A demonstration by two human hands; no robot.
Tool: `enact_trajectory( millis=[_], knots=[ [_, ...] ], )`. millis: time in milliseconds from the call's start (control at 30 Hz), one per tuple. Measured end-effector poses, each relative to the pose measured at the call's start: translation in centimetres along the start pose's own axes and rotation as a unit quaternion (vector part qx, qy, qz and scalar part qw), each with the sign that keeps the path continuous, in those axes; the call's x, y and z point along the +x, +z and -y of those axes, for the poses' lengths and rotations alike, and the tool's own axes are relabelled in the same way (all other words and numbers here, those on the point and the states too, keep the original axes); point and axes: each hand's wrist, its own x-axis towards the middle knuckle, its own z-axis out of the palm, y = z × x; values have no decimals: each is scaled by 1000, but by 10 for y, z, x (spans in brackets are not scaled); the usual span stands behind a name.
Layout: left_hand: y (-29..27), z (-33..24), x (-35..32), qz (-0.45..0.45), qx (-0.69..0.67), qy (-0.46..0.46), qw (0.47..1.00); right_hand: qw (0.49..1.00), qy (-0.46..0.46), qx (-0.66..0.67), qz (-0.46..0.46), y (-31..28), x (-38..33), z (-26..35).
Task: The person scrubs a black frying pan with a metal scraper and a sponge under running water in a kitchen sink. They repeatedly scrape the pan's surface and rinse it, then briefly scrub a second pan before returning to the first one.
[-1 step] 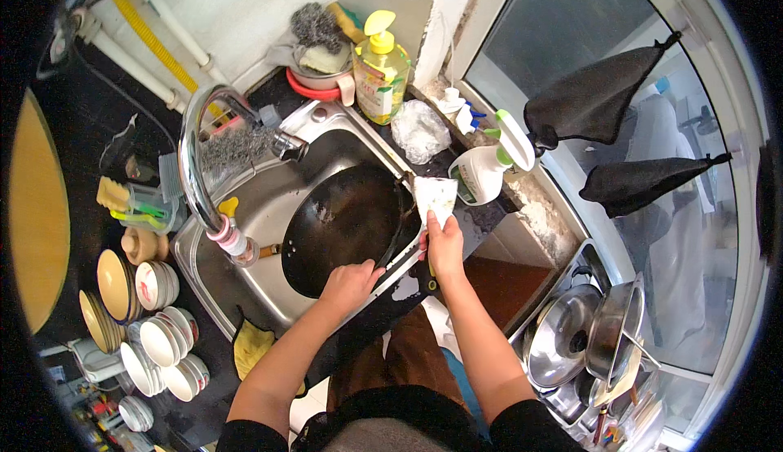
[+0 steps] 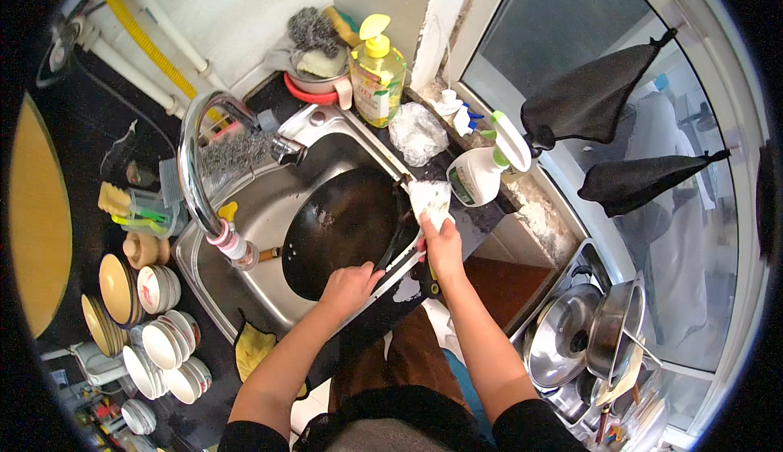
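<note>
A black wok (image 2: 338, 228) lies tilted in the steel sink (image 2: 263, 289). My left hand (image 2: 349, 287) is closed on the wok's near edge. In my right hand (image 2: 442, 248) is a crumpled white cloth (image 2: 430, 197), pinched under the thumb. The cloth touches or almost touches the wok's right edge, by a dark fitting near the sink's rim. My right fingers are partly hidden beneath it.
A chrome faucet (image 2: 189, 142) arches over the sink's left side. Bowls (image 2: 163, 346) are stacked on the left counter. Behind the sink stands a yellow soap bottle (image 2: 377, 81); a white spray bottle (image 2: 477, 176) is right of it. Steel pots (image 2: 599, 330) sit at lower right.
The white cloth has shifted slightly toward me and looks more crumpled. My right hand has moved down a little with it. My left hand keeps its hold on the wok.
</note>
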Motion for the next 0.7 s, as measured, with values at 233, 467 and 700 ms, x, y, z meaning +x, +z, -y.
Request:
enact_trajectory(
  millis=[233, 467, 700],
  knots=[
    [-9, -21, 4, -36, 6, -33, 999, 988, 20, -100, 118, -38, -38, -28],
    [0, -48, 37, -72, 37, -84, 993, 985, 47, -8, 166, -45, -37, -5],
    [5, -38, 45, -32, 23, -85, 996, 989, -67, 7, 132, -26, -19, -31]
  ],
)
